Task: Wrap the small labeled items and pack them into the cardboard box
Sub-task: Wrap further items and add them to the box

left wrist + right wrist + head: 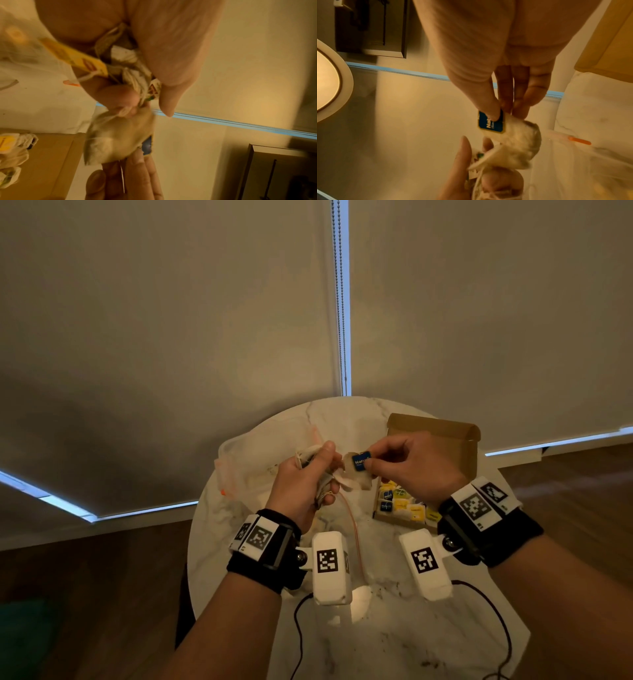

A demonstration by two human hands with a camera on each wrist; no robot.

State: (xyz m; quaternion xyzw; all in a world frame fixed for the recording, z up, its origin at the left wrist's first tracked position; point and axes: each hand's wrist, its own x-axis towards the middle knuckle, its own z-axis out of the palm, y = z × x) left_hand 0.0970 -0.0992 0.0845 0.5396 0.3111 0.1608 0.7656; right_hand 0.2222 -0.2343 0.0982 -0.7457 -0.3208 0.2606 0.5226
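Left hand [106,44] grips bundle | yellow tag [73,56]: left-wrist view only

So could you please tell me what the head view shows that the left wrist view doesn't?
Only the head view shows the whole marble table, both wrist cameras and the blue tag's lettering.

Only the left wrist view shows a yellow tag in the bundle of tea bags that the left hand grips.

Both show the cardboard box and the blue-tagged tea bag pinched by the right hand.
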